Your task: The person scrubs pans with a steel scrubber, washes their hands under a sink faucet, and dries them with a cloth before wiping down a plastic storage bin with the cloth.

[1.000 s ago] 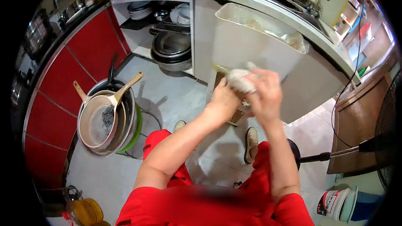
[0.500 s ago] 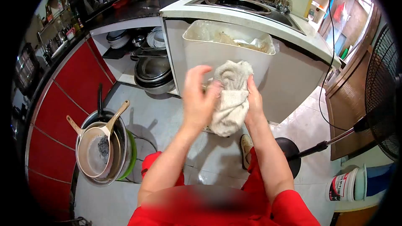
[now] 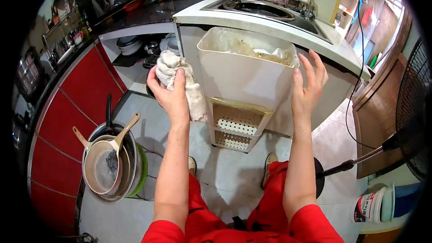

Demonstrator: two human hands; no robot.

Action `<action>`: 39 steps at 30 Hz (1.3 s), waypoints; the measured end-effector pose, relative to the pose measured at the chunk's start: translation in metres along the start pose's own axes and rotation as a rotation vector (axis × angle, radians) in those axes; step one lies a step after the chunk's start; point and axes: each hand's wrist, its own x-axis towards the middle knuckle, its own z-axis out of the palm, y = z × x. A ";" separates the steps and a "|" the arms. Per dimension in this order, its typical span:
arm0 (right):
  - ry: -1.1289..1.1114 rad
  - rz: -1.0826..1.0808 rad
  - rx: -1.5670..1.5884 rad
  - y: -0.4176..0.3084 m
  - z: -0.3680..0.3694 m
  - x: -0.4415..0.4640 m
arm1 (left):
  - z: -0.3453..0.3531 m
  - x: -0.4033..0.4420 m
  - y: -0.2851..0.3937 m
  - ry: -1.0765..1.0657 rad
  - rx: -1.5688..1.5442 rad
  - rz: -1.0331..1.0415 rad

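My left hand (image 3: pixel 173 96) grips a crumpled, off-white cloth (image 3: pixel 191 92), its loose end hanging down to the right. Empty, with fingers spread, my right hand (image 3: pixel 308 83) is raised at the right corner of a white bin (image 3: pixel 245 74); whether it touches the rim I cannot tell. The bin has a clear plastic liner with scraps inside, and it sits on top of a white rack (image 3: pixel 238 121) with perforated shelves. The cloth hangs to the left of the bin, in front of the open cupboard.
A metal basin (image 3: pixel 90 186) at the left holds pans and a beige saucepan (image 3: pixel 96 166) with a dark scouring pad. The sink (image 3: pixel 315 29) lies behind the bin. On the right stand a fan (image 3: pixel 411 103) and a white bucket (image 3: pixel 371 204). Bowls fill the open cupboard.
The cloth has gone from my right hand to my left and moved leftward. My right hand has opened and risen to the right. The rack under the bin now shows.
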 end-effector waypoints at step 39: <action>-0.388 0.024 0.538 0.042 0.027 0.005 | 0.101 -0.112 -0.018 -0.739 0.188 0.777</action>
